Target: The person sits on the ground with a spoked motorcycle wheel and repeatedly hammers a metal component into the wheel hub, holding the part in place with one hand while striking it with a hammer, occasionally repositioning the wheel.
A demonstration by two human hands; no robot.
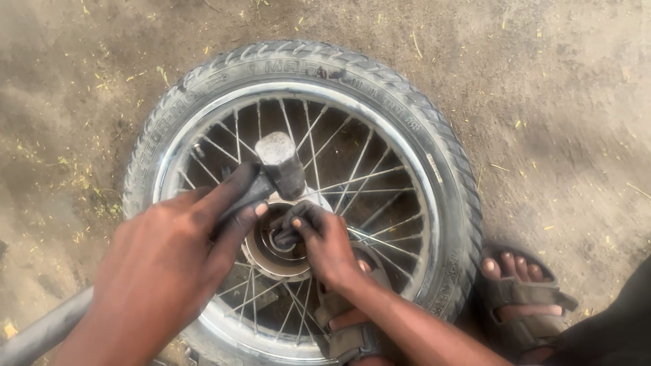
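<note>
Hammer (281, 166) we're gripping tight in left hand (166, 264) at frame centre, right hand (325, 240) pinching a small dark part (285, 237) on hub (278, 254) of spoked wheel (302, 196).

One camera only, riding on the person's head and looking almost straight down at the dirt ground (563, 88). It is sitting close in, with the spoked wheel (302, 196) filling the middle of the frame and the left hand (163, 271) looming large at the lower edge. The person's sandalled foot (519, 298) is showing at the bottom right, and no second view is sharing the scene.
</note>
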